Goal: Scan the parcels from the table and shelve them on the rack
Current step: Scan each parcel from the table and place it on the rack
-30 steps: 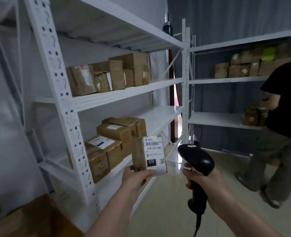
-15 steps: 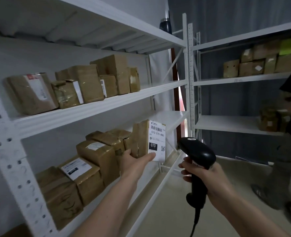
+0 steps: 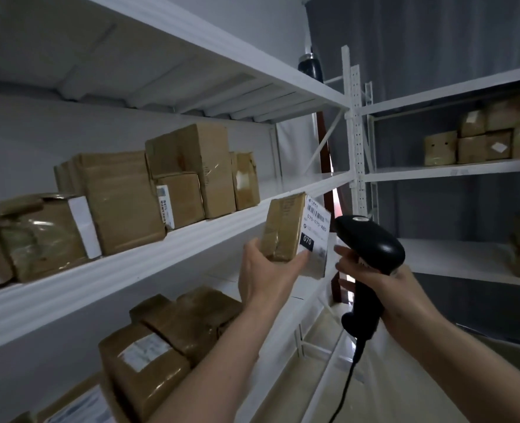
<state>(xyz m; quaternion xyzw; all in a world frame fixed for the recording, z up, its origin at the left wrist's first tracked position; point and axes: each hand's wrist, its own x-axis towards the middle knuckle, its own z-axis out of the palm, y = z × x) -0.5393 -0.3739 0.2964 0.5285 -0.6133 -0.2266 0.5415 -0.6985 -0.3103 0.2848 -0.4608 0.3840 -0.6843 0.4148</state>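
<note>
Parcel storeroom: white racks (image 3: 191,236) of boxes (image 3: 124,196)

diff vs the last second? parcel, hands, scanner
The left hand has raised the small labelled parcel from beside the lower shelf's boxes up to the front edge of the middle shelf, and the label now faces more to the right. Nothing was taken hold of or let go. The right hand still grips the black scanner, just right of the parcel.

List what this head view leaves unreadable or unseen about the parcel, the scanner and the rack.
- Parcel: label's small print blurred; lower corner hidden by the left hand.
- Scanner: trigger hidden by the right hand; cable cut off by the bottom edge.
- Rack: lowest boxes cut off by the bottom edge.
</note>
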